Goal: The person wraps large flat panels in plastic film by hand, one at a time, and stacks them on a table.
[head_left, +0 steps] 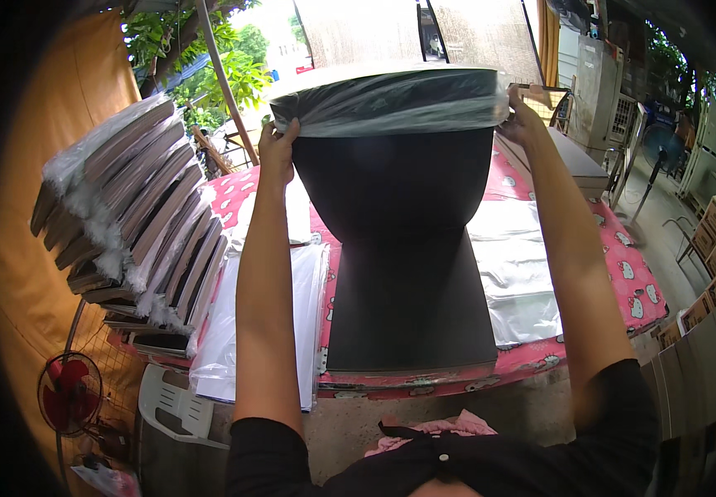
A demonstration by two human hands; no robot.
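Stacks of bagged dark boards (130,207) lean at far left, beside flat clear bags (262,331) on the pink-clothed table (639,290). The left hand (277,149) pinches the left edge of a clear plastic bag (391,99), fingers closed on the film; the right hand (522,123) grips the right edge likewise. The bag caps the far end of an upright dark board (407,248). Even tension on both edges should keep the film from snagging the corners.

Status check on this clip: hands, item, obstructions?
Left hand and right hand grip clear plastic bag over dark board. Nothing between them.
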